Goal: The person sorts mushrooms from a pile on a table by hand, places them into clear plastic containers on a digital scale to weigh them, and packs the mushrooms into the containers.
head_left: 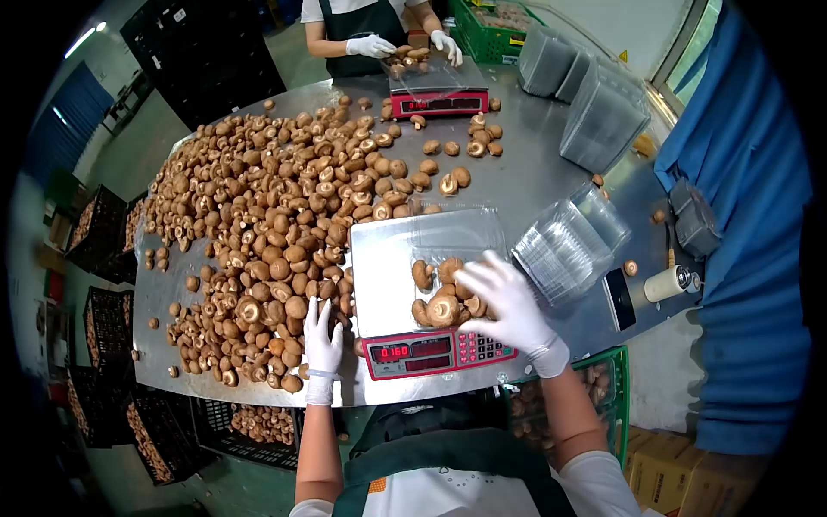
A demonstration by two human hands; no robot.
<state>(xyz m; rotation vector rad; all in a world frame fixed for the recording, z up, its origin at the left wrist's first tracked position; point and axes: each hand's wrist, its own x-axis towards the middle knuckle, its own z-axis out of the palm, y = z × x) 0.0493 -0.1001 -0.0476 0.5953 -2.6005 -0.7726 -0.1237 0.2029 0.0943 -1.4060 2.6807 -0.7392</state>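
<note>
In white gloves, my left hand rests at the near edge of a big pile of brown mushrooms, its fingers stretched out and apart, touching the mushrooms there. My right hand is spread over the right side of a red digital scale, fingers apart beside a small group of mushrooms. Those mushrooms lie in a transparent plastic tray with its lid folded back on the steel weighing plate. Red digits on the display read about 0.160.
Stacked transparent trays stand right of the scale, more farther back. A black flat device and a white roll lie at right. Across the steel table, another person's gloved hands work at a second scale.
</note>
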